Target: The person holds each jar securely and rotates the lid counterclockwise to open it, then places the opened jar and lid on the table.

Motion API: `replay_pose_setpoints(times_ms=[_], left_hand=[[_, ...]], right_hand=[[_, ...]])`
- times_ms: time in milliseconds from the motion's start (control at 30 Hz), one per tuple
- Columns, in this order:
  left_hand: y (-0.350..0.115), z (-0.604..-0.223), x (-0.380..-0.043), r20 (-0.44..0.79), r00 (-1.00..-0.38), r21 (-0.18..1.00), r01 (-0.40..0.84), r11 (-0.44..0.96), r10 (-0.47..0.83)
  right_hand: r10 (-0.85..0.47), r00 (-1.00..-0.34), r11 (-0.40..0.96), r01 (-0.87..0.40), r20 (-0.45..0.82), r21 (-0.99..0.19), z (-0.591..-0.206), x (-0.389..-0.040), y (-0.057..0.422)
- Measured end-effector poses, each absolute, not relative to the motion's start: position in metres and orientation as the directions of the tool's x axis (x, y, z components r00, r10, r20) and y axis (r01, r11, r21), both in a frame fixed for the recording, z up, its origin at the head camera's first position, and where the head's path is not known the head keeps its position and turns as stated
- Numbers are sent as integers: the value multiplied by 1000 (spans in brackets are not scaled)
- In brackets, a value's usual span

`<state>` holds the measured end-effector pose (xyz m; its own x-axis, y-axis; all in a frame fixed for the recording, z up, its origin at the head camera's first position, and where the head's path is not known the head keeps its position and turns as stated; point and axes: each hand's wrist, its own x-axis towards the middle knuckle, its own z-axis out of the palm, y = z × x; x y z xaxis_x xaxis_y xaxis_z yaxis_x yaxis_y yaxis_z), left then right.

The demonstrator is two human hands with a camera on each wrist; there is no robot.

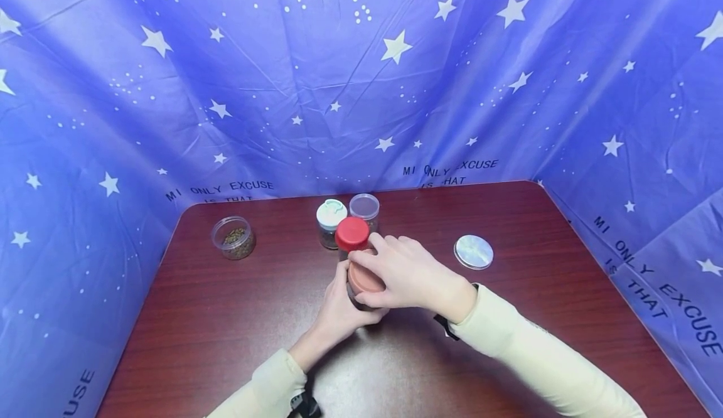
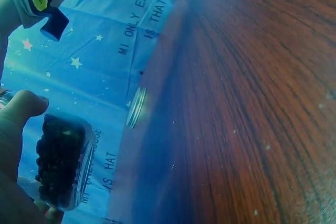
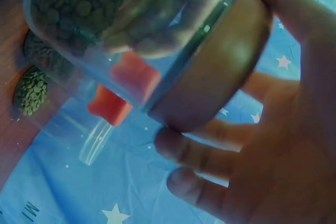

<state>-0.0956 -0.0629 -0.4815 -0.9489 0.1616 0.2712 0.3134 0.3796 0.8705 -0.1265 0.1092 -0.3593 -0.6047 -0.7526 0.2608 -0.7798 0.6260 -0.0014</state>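
Observation:
A clear jar (image 2: 62,158) of dark pellets is held above the table by my left hand (image 1: 339,308), which grips its side. On its mouth sits a copper-coloured lid (image 3: 223,61). My right hand (image 1: 412,273) grips that lid from above, thumb and fingers around its rim; the right wrist view shows the same hand (image 3: 268,145) close up. Just behind, in the head view, stands a jar with a red lid (image 1: 353,232), partly hidden by the held jar and my hands.
A jar with a white lid (image 1: 332,214) and a clear-topped tub (image 1: 364,208) stand behind the red-lidded jar. At the left is an open clear tub (image 1: 234,242) of greenish-brown pellets. A silver lid (image 1: 474,251) lies at the right. Starry blue cloth (image 1: 361,91) surrounds the table (image 1: 214,330).

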Motion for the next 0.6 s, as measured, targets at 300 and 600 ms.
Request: replay_pose_setpoints(times_ms=[300,600], left_hand=[[-64,-480,-94,256,-951,866,306,396,175],[-64,-478,-95,265,-947,882,313,352,180]], right_hand=[[-821,-565,559,-825,84,-82,-345,-127,119],[-720,-637,671,-740,274,43,-357,-119,110]])
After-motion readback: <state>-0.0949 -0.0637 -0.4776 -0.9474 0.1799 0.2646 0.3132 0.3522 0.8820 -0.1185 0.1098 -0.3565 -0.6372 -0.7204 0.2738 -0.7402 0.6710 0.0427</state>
